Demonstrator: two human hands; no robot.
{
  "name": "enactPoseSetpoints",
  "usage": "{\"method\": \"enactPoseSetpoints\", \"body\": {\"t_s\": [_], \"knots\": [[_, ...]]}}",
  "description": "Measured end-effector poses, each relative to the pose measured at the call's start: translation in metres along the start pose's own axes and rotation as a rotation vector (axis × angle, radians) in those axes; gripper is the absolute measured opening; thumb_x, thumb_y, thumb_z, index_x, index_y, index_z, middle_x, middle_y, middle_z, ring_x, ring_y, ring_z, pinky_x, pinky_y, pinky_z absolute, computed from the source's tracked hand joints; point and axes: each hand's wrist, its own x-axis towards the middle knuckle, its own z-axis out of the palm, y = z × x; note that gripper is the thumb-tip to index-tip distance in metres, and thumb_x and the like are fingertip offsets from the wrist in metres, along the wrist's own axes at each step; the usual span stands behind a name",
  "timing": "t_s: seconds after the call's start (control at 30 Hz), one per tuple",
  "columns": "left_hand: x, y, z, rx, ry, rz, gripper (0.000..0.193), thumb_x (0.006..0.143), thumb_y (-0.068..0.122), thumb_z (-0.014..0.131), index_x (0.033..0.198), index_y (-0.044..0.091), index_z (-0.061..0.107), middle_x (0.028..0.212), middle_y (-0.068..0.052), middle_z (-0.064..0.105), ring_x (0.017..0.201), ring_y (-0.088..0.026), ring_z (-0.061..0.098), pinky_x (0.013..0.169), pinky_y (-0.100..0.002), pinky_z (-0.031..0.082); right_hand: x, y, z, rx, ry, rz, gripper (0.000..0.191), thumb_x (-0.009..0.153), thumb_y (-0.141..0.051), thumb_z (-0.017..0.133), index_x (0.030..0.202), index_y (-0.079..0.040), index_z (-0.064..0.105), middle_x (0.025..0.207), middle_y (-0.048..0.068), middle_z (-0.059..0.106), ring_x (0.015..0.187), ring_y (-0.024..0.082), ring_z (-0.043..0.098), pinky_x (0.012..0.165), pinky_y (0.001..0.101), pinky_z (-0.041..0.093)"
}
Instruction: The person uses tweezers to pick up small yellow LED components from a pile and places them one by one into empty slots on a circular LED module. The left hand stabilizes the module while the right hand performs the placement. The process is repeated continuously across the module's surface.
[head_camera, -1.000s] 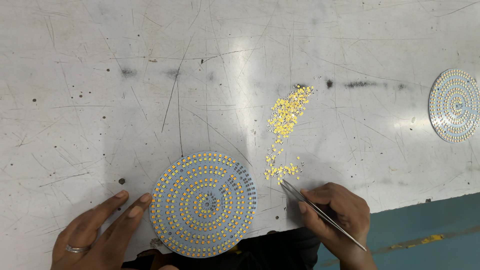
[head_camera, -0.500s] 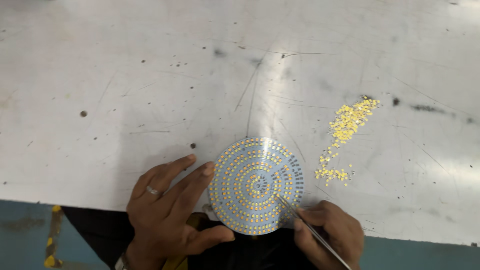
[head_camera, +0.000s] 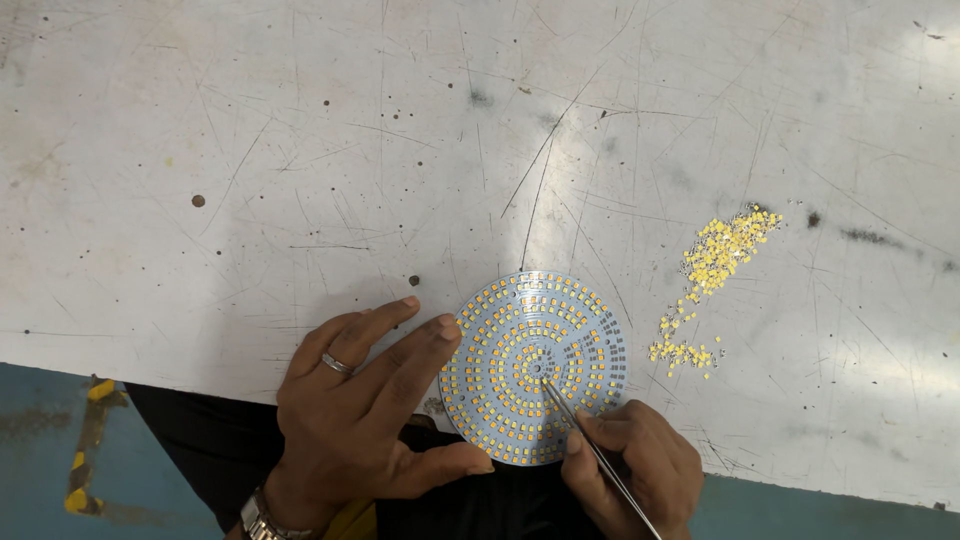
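Item: round circuit board (head_camera: 533, 366), pale blue-white, lying flat at the near edge of the scratched grey metal table (head_camera: 300, 150), its lower rim jutting slightly past the edge. Rings of small yellow chips cover most of its face. A wedge on the right side and a few spots near the middle look bare, showing only grey pads. Judged from this, the board is mostly filled, with a modest share of places left.

Item: left hand (head_camera: 365, 420), ring on one finger, watch at the wrist. Fingers are spread flat on the table, fingertips touching the board's left rim, and the thumb lies along its lower left edge. It steadies the board rather than clasping it.

Item: right hand (head_camera: 630, 465), closed around a pair of thin metal tweezers (head_camera: 590, 440), held like a pen. The tips rest near the board's centre and appear pressed together. Whether a chip sits between them is too small to tell.

Item: loose pile of yellow chips (head_camera: 715, 260), on the table to the right of the board, well apart from both hands. It trails down in a thin scatter toward a smaller clump near the board's right side. A fair stock remains, seemingly more than the bare spots would need.

Item: blue floor (head_camera: 60, 400) with a yellow mark, seen below the table edge.
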Motion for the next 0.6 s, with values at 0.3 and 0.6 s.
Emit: {"method": "enactPoseSetpoints", "body": {"t_s": [0.3, 0.6], "knots": [[0.002, 0.002, -0.001, 0.003, 0.006, -0.005, 0.081, 0.086, 0.078, 0.055, 0.121, 0.006, 0.069, 0.112, -0.007, 0.077, 0.119, -0.028, 0.067, 0.096, -0.045, 0.05, 0.003, -0.001, -0.002, 0.019, -0.031, -0.042, 0.015, 0.077, -0.009, 0.078, 0.08, 0.0, 0.067, 0.069, 0.009, 0.068, 0.058, 0.015, 0.068, 0.051, 0.0253, 0.05], [0.006, 0.0, -0.005, 0.036, 0.012, 0.023, 0.08, 0.087, 0.077, 0.054, 0.12, 0.006, 0.068, 0.11, -0.008, 0.075, 0.114, -0.03, 0.067, 0.091, -0.047, 0.053, -0.007, 0.022, -0.044, 0.071, 0.036, 0.193, 0.015, 0.079, -0.007, 0.077, 0.088, 0.001, 0.068, 0.07, 0.005, 0.064, 0.057, 0.011, 0.057, 0.054, 0.0226, 0.042]]}}
